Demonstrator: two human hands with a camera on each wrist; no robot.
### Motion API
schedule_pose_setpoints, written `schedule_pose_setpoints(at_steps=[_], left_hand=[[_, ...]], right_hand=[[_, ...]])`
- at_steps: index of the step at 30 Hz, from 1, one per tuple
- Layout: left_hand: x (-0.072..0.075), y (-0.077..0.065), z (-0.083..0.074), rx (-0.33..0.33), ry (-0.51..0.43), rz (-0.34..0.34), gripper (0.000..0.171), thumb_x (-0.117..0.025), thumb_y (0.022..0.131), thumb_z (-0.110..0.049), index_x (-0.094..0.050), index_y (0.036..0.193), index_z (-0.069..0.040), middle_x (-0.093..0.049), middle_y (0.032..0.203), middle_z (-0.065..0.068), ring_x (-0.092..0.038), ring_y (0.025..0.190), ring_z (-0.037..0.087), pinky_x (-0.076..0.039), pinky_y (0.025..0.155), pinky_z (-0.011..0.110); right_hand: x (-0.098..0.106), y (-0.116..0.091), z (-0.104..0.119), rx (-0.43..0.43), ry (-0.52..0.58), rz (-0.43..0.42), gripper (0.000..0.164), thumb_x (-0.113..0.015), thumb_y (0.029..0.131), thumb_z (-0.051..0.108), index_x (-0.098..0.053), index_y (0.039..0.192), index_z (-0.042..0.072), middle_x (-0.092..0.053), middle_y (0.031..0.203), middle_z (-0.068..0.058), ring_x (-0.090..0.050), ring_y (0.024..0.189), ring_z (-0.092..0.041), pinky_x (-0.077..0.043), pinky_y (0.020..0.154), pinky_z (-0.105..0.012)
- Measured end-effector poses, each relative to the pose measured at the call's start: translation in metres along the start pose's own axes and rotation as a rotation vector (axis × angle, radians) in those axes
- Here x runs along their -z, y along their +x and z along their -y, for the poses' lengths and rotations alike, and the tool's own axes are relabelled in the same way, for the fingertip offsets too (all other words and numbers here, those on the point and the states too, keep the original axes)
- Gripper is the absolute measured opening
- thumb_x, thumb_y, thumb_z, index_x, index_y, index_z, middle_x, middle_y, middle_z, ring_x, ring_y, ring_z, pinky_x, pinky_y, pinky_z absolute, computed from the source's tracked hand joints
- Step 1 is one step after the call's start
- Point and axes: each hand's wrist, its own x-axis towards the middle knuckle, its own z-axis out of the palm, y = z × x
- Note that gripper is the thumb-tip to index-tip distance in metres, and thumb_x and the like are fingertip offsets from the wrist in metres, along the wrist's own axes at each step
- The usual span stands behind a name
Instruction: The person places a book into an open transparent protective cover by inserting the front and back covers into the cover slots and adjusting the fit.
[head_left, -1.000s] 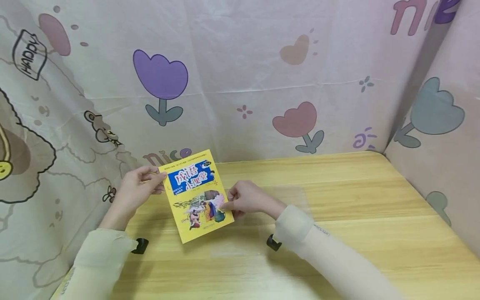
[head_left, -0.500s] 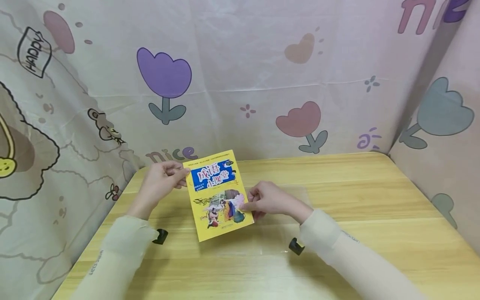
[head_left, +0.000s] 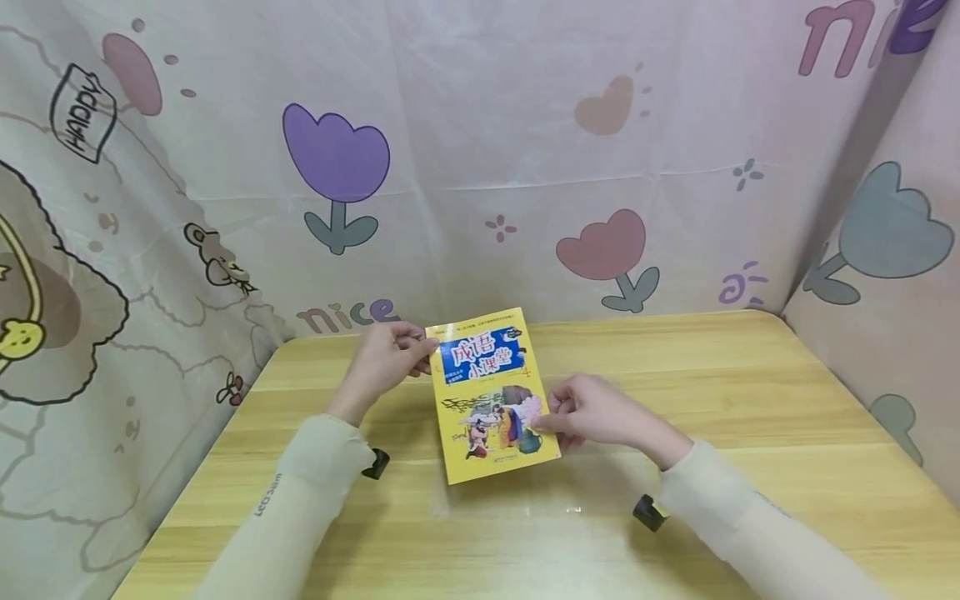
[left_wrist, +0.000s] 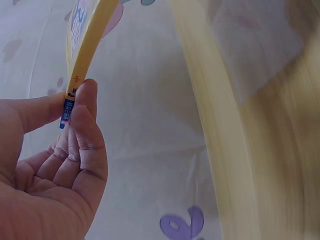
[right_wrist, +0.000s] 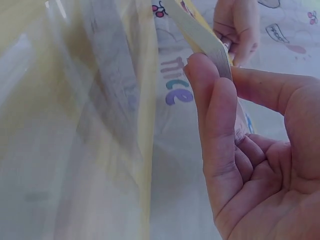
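A thin yellow book (head_left: 491,396) with a blue title block and a painted scene on its cover is held up over the table, slightly tilted. My left hand (head_left: 384,360) pinches its left edge near the top, thumb in front and fingers behind. On the opposite side, my right hand (head_left: 600,410) pinches the lower right edge. The left wrist view shows the narrow spine (left_wrist: 82,62) between thumb and fingers. In the right wrist view, the page edges (right_wrist: 210,47) lie between my thumb and fingertips, with the left hand beyond.
Below the book a clear plastic sheet (head_left: 504,505) lies on the wooden table (head_left: 720,517); its outline is faint. Printed cloth (head_left: 480,150) hangs behind the table and on both sides. A black wrist mount (head_left: 649,512) sits under the right sleeve, another (head_left: 376,463) under the left.
Both hands have carried the book to the right across the head view, and it stands a little more upright. The grip of each hand looks the same.
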Motion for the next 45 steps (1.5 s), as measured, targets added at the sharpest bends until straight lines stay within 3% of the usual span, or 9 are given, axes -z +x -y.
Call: schedule_pose_setpoints(at_steps=[9, 20, 27, 33, 39, 45], left_hand=[[-0.036, 0.011, -0.017, 0.061, -0.064, 0.053, 0.018, -0.068, 0.091, -0.021, -0.066, 0.096, -0.004, -0.069, 0.08, 0.009, -0.069, 0.069, 0.026, -0.057, 0.061, 0.032], [-0.085, 0.017, -0.031, 0.098, -0.074, 0.137, 0.015, -0.07, 0.089, -0.019, -0.066, 0.09, -0.005, -0.069, 0.076, 0.008, -0.068, 0.063, 0.02, -0.056, 0.055, 0.026], [-0.124, 0.024, -0.04, 0.085, -0.006, 0.175, 0.028, -0.069, 0.09, -0.017, -0.057, 0.068, -0.003, -0.067, 0.068, 0.007, -0.068, 0.061, 0.023, -0.057, 0.059, 0.033], [-0.137, 0.025, -0.041, 0.149, -0.03, 0.193, 0.021, -0.071, 0.087, -0.012, -0.062, 0.072, -0.001, -0.067, 0.071, 0.007, -0.069, 0.064, 0.027, -0.057, 0.062, 0.036], [-0.15, 0.025, -0.038, 0.173, 0.065, 0.21, 0.031, -0.072, 0.087, -0.018, -0.057, 0.064, -0.004, -0.067, 0.065, 0.005, -0.069, 0.064, 0.024, -0.053, 0.062, 0.029], [-0.163, 0.026, -0.03, 0.198, 0.122, 0.228, 0.028, -0.072, 0.087, -0.021, -0.063, 0.067, -0.004, -0.066, 0.061, 0.004, -0.067, 0.059, 0.02, -0.047, 0.054, 0.024]], right_hand=[[0.02, -0.027, -0.013, -0.02, -0.011, -0.027, 0.029, -0.072, 0.085, 0.025, -0.06, 0.079, 0.0, -0.07, 0.07, -0.003, -0.066, 0.058, -0.031, -0.056, 0.055, -0.047], [0.035, -0.062, -0.033, -0.045, -0.04, -0.047, 0.035, -0.071, 0.086, 0.029, -0.053, 0.074, 0.001, -0.063, 0.06, -0.007, -0.064, 0.055, -0.03, -0.056, 0.053, -0.045], [0.044, -0.077, -0.053, -0.09, -0.031, -0.045, 0.032, -0.07, 0.087, 0.026, -0.056, 0.075, 0.0, -0.064, 0.06, -0.007, -0.063, 0.053, -0.026, -0.056, 0.051, -0.041], [0.048, -0.082, -0.063, -0.139, -0.011, -0.027, 0.028, -0.069, 0.088, 0.027, -0.063, 0.086, -0.001, -0.067, 0.068, -0.008, -0.062, 0.054, -0.021, -0.055, 0.051, -0.036], [0.048, -0.085, -0.07, -0.148, -0.031, -0.007, 0.029, -0.068, 0.088, 0.028, -0.062, 0.085, 0.0, -0.066, 0.065, -0.008, -0.062, 0.053, -0.022, -0.055, 0.05, -0.035], [0.048, -0.084, -0.08, -0.151, -0.034, 0.036, 0.026, -0.068, 0.089, 0.026, -0.065, 0.087, 0.0, -0.067, 0.067, -0.007, -0.063, 0.054, -0.023, -0.055, 0.049, -0.034]])
